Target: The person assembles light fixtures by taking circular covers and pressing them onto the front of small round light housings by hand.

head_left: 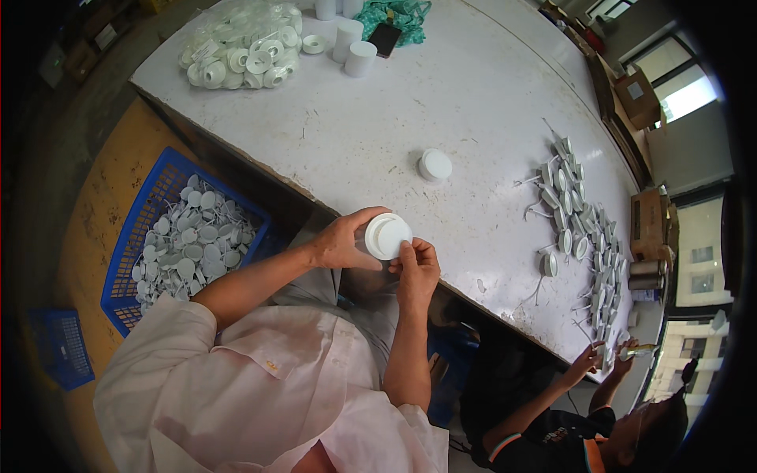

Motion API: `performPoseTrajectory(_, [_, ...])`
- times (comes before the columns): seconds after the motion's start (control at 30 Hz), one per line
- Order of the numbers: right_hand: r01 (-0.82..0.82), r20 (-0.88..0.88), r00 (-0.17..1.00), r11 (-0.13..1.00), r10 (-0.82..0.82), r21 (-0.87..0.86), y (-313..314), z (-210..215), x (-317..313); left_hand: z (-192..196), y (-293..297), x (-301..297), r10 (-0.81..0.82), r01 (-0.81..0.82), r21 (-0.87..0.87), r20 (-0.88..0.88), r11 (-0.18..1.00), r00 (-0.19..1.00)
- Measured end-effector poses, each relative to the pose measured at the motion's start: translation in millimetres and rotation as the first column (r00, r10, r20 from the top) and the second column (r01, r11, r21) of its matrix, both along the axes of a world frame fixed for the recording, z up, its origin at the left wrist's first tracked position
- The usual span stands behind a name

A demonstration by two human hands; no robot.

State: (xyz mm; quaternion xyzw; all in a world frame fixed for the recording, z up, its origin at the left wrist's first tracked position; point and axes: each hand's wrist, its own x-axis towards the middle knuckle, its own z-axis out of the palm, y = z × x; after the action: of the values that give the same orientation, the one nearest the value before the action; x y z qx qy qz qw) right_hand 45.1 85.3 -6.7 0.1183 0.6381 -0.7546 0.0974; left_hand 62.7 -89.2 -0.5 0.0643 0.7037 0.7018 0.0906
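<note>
Above the table's near edge, my left hand is wrapped round a white round plastic housing. A flat white disc lies over its mouth, offset to the right. My right hand pinches the disc's lower right edge between thumb and fingers. Whether the disc sits inside the rim or only rests on it, I cannot tell. Farther off on the white table stands another white round piece with a flat top.
A blue basket of white discs with wires stands at left. A clear bag of white rings, white cylinders and a phone lie at the back. Wired round parts spread at right, where a co-worker's hands work.
</note>
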Motion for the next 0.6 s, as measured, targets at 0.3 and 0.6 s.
performPoseTrajectory(0.3, [-0.016,-0.065,0.998,0.993,0.024,0.118,-8.1,0.7,5.2,-12.2,9.7,0.5,0.144,-0.146,-0.057,-0.048,0.988,0.988])
performPoseTrajectory(0.6, [-0.037,-0.056,0.998,0.998,0.039,0.051,-8.9,-1.2,5.5,-12.0,15.5,1.2,0.231,-0.234,-0.044,-0.060,0.971,0.971])
